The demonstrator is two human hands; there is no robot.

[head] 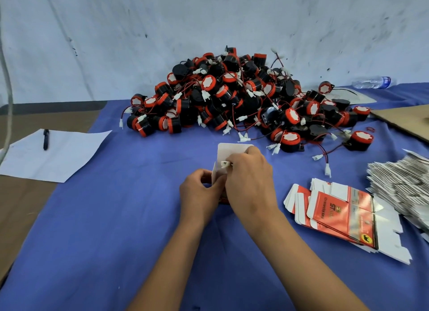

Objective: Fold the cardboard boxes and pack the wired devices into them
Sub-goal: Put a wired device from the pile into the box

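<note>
At the near middle of the blue surface [97, 229], both hands met over one small box [232, 151], which stood upright with its white top flap raised toward the far side. The left hand [200, 191] had its grip curled round the box's left wall, steadying it from the side. The right hand [249, 183] came from above, its grip pinching a white connector [225, 164] just at the box's open mouth; the device itself was hidden behind the hands, so whether it already sat inside could not be told. Judging by this, the next move ran straight downward, connector into opening, the right hand being the one placed for it. The pile of wired devices [236, 97] lay beyond the box, flat box blanks [343, 213] to the right.
</note>
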